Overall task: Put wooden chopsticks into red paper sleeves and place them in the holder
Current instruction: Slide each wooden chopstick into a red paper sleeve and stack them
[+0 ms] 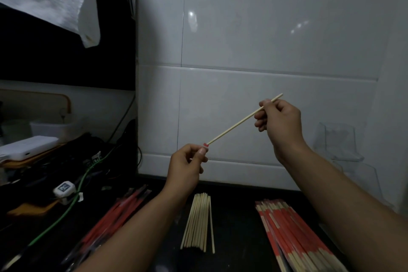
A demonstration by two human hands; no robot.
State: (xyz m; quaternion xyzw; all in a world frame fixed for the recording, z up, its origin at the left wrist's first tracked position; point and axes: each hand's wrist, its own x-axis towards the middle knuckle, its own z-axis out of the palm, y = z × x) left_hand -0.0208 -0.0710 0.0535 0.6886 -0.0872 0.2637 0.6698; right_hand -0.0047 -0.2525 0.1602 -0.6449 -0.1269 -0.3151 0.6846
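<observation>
Above counter — right hand (278, 121) pinches chopstick (238, 122); left hand (185, 166) pinches red sleeve (205, 145).

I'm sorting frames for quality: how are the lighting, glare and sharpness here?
Head view: dim overall; bright glare spots on the glossy white wall tiles; wide-angle bending at the edges; the red paper sleeves at lower left are smeared, while the thin wooden chopstick between both hands stays sharp.

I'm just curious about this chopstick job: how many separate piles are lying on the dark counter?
3. Bare wooden chopsticks lie in the middle, a pile of empty red sleeves lies left under the forearm, and a pile of sleeved chopsticks lies right. The arms may hide more.
</observation>
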